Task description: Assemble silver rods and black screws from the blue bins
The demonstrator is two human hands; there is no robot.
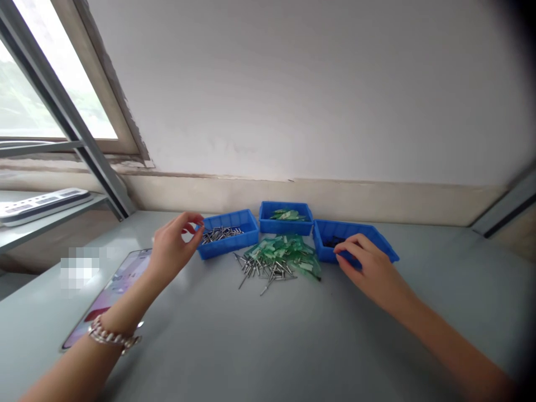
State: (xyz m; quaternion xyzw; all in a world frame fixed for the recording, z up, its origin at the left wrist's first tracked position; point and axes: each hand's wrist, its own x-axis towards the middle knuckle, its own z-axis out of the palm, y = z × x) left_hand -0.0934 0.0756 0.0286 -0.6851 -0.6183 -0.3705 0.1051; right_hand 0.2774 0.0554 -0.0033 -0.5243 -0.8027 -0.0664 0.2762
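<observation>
My left hand [173, 245] hovers at the left end of a blue bin [228, 245] of metal pop rivets [221, 234]. Its thumb and fingertips come together; anything between them is too small to make out. On the other side, my right hand [371, 268] is at the front rim of the right blue bin [355, 229], which has small dark pieces [333, 241] inside. Thumb and forefinger are pinched there, and what they hold, if anything, cannot be seen. Between the hands lies a pile of loose rivets [272, 272] and green plastic packets [282, 248].
A third blue bin [287, 226] with green packets stands at the back, near the wall [318, 100]. A phone [113, 290] with a lit screen lies under my left forearm. Left, a power strip [46, 204] rests on a shelf [62, 220] beside a metal post [90, 145].
</observation>
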